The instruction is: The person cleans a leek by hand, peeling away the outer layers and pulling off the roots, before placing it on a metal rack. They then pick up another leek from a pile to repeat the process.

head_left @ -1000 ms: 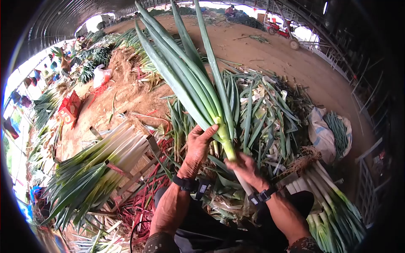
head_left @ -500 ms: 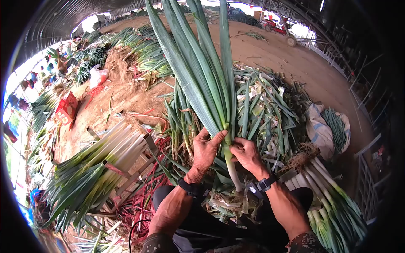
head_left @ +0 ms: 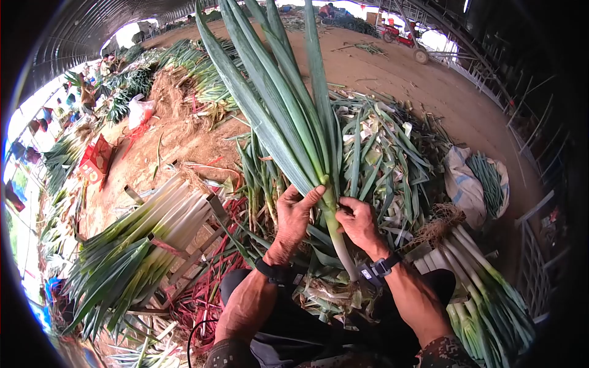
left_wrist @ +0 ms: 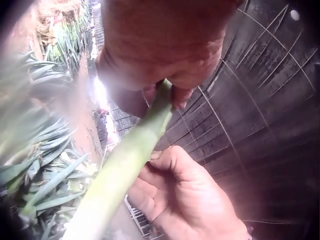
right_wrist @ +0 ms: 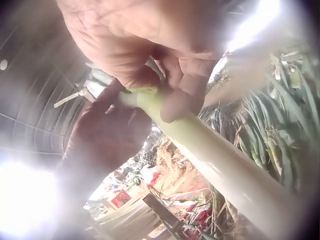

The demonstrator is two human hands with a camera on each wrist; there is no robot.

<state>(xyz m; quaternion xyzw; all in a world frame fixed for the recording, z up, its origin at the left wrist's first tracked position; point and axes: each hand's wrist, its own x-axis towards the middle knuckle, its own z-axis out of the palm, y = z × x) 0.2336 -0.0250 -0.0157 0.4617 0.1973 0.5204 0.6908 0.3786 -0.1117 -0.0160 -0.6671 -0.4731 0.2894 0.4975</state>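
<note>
A large green onion (head_left: pixel 336 228) stands nearly upright before me, its long leaves fanning up and to the left and its pale stalk slanting down. My left hand (head_left: pixel 294 216) grips it where the leaves join the stalk, thumb laid across the front. Just below, on the other side, my right hand (head_left: pixel 362 226) pinches the stalk between thumb and fingers. The right wrist view shows these fingers (right_wrist: pixel 182 95) curled at the yellow-green neck, close to the left hand (right_wrist: pixel 107 132). From the left wrist, the stalk (left_wrist: pixel 120 175) runs between both hands.
At left, a wooden rack (head_left: pixel 219 211) bears a stack of trimmed green onions (head_left: pixel 129 245). Bundled green onions (head_left: pixel 475 270) with roots lie at right. Ahead is a heap of loose leaves (head_left: pixel 392 165), beside a white sack (head_left: pixel 463 190). Red straps (head_left: pixel 205 294) lie at lower left.
My right hand has come up from low on the stalk to just beneath my left hand, uncovering the pale stalk. Lately the leaf tops have swung slightly left.
</note>
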